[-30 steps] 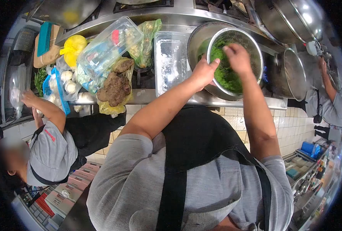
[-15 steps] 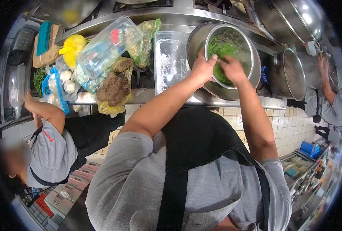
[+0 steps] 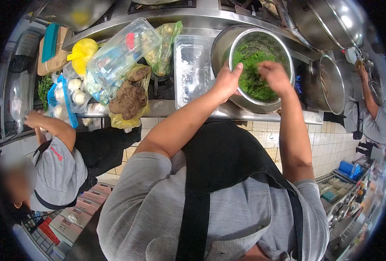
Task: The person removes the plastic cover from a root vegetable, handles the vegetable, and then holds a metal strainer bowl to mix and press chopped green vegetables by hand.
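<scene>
A steel colander (image 3: pixel 274 42) with perforated walls is tilted over a wide metal pan (image 3: pixel 219 48). Finely chopped greens (image 3: pixel 251 82) fill its lower part. My left hand (image 3: pixel 228 81) grips the colander's left rim, thumb on the inner side and fingers mostly hidden behind the wall. Inside the opening, over the greens, is my right hand (image 3: pixel 274 77) with curled fingers; whether it pinches any greens cannot be made out. Left of the pan lies a clear plastic tray (image 3: pixel 194 65) with white residue or frost on it.
On the left are a clear container (image 3: pixel 114 54), a yellow bag (image 3: pixel 82 54), brown roots (image 3: pixel 128 99) and a blue basket (image 3: pixel 73 108). A tall pot (image 3: pixel 327 85) stands right. Co-workers are at the left (image 3: pixel 62 169) and far right (image 3: pixel 373 117).
The colander has shifted slightly right and turned, showing more of the greens. My right hand has risen from the greens and moved right. The left co-worker's hands have moved slightly.
</scene>
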